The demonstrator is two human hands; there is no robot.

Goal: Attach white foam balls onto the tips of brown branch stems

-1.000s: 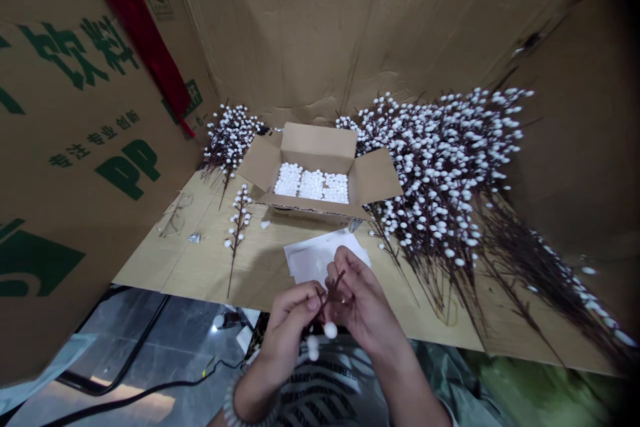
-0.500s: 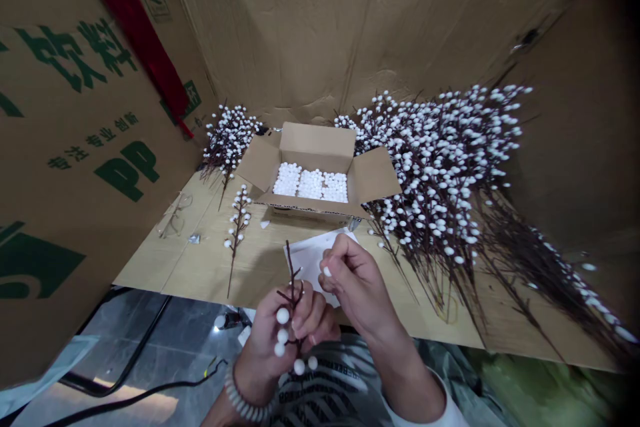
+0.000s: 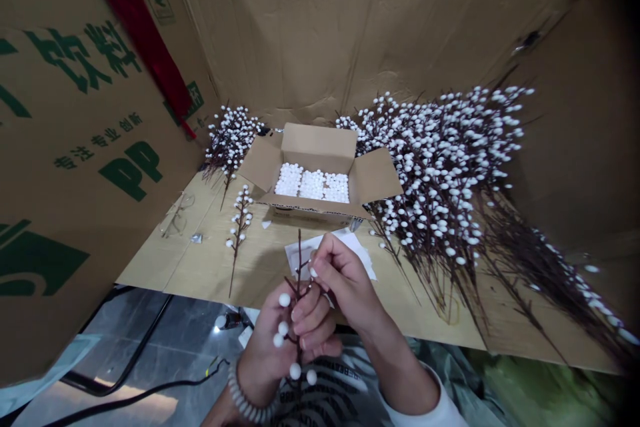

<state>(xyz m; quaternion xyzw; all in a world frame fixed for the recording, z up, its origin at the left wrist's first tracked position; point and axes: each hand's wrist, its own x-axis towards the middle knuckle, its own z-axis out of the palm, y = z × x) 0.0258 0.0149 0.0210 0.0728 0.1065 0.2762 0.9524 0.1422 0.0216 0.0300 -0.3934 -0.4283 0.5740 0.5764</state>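
Note:
My left hand (image 3: 295, 330) is closed round a dark brown artificial twig (image 3: 300, 253) held upright, with several white balls on its lower side shoots and bare shoots above. Between the thumb and fingertips of my right hand (image 3: 345, 277) is a small white foam ball (image 3: 313, 272). That ball sits right beside an upper shoot of the twig; whether it is on the tip I cannot tell. Behind my hands stands an open cardboard box (image 3: 310, 210) holding white balls (image 3: 313, 183) in three groups.
A berry twig (image 3: 240, 227) lies left of the box. Bundles of berry twigs stand at the back left (image 3: 233, 137) and right (image 3: 435, 167); bare stems (image 3: 520, 260) lie far right. White paper (image 3: 363, 257), eyeglasses (image 3: 175, 213) and tall cardboard walls (image 3: 280, 33) surround the work.
My right hand has moved left and slightly down with the white ball, up to the twig. The twig is a little straighter and further right in my left hand.

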